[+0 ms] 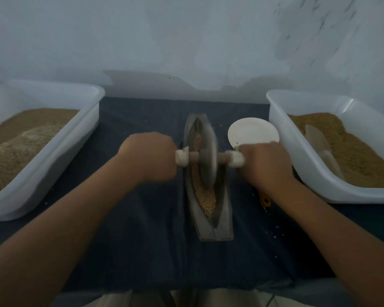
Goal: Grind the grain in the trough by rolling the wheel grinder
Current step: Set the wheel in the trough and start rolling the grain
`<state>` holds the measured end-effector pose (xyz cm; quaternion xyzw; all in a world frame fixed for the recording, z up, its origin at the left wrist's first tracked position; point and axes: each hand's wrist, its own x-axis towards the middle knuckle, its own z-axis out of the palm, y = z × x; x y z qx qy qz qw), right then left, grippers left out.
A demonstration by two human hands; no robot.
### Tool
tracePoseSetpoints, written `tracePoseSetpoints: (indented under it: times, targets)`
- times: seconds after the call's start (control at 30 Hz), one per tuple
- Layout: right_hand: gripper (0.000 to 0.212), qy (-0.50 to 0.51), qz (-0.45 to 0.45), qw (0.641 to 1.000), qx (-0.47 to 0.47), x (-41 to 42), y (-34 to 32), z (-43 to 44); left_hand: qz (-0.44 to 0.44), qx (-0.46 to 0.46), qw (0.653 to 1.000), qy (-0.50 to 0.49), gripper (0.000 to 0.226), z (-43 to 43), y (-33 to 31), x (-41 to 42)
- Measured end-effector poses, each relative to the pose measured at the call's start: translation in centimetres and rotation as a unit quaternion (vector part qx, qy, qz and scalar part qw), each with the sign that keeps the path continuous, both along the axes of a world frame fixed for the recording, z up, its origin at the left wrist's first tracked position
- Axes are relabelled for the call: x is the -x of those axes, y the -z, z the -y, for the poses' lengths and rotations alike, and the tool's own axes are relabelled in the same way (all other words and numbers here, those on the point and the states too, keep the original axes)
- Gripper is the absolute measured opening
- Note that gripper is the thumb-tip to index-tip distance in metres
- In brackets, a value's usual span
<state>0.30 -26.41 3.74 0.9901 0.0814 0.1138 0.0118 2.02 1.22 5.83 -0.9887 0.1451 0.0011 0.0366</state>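
Observation:
A long grey boat-shaped trough (223,227) lies lengthwise on the dark cloth in the middle. Tan grain (206,199) fills its groove, most of it visible at the near end. The grey wheel grinder (207,156) stands upright in the groove around the trough's middle, with an axle running left and right and white-wrapped ends. My left hand (150,157) grips the left handle (182,158). My right hand (264,162) grips the right handle (235,159). The wheel hides part of the grain behind it.
A white tub (53,151) of tan grain stands at the left, another white tub (297,156) with grain and a pale scoop (319,145) at the right. A white dish (252,131) lies beside the trough. A small yellow object (266,202) lies under my right forearm. Loose grains dot the cloth.

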Motion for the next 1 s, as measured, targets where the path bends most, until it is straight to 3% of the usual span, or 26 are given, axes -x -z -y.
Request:
tracePoseSetpoints:
  times: [0.07, 0.17, 0.33, 0.43, 0.53, 0.67, 0.77, 1.0]
  targets:
    - [0.013, -0.034, 0.056, 0.998, 0.020, 3.2, 1.0, 1.1, 0.030, -0.025, 0.999, 0.032, 0.025, -0.5, 0.6, 2.1]
    - [0.017, -0.035, 0.064, 0.997, 0.032, 3.0, 1.2, 1.3, 0.018, -0.023, 0.999, 0.027, 0.026, -0.5, 0.5, 1.5]
    - [0.020, 0.034, 0.002, 0.999, 0.004, -6.1, -1.0, -1.3, 0.042, 0.004, 0.997, -0.064, 0.026, 0.6, -0.6, -4.4]
    - [0.030, 0.039, -0.015, 0.998, 0.037, -8.7, -1.9, -2.1, 0.044, 0.019, 0.996, -0.079, 0.026, 0.9, -0.9, -5.5]
    - [0.024, 0.031, -0.050, 0.997, 0.042, -7.0, -1.7, -1.0, 0.032, 0.008, 0.998, -0.057, 0.023, 0.8, -0.6, -3.6]
    - [0.020, -0.006, -0.173, 0.985, 0.024, -1.3, -1.0, 1.2, 0.104, -0.062, 0.993, 0.014, 0.024, 0.1, 0.8, 0.7]
    - [0.023, 0.004, -0.127, 0.991, 0.028, -0.5, -0.2, 1.3, 0.099, -0.065, 0.993, 0.014, 0.024, 0.2, 0.5, 0.4]
    - [0.021, 0.031, -0.028, 0.997, 0.060, -8.1, -1.7, -1.4, 0.027, 0.009, 0.998, -0.058, 0.022, 1.0, -1.7, -4.7]
